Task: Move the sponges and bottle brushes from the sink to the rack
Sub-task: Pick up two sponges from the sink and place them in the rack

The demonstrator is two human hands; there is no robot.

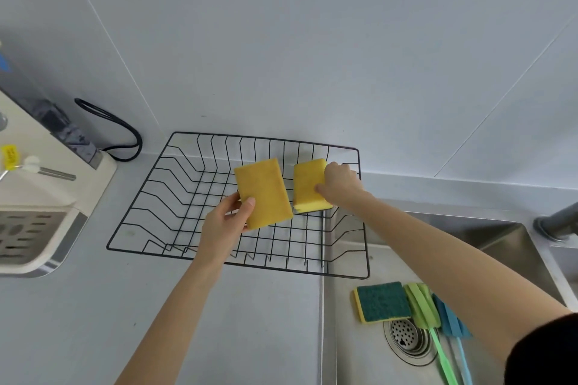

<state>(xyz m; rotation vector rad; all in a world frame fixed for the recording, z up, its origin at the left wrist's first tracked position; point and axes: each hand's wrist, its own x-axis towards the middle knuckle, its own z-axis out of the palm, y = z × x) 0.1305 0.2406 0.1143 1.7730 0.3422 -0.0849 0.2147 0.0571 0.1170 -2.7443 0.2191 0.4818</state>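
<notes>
My left hand [226, 219] holds a yellow sponge [264, 192] by its near corner above the black wire rack [175, 184]. My right hand [339, 183] grips a second yellow sponge [308, 186] over the rack's right side. In the steel sink [369, 341] lie a third sponge [383, 302], green scouring side up, a green bottle brush [422, 306] and a blue bottle brush [450, 319], side by side next to the drain [408, 339].
A cream appliance [47, 184] with a vented tray stands at the left, and a black cable [122, 131] loops behind it. The grey tap base [556, 222] is at the far right. The rack's right edge overhangs the sink.
</notes>
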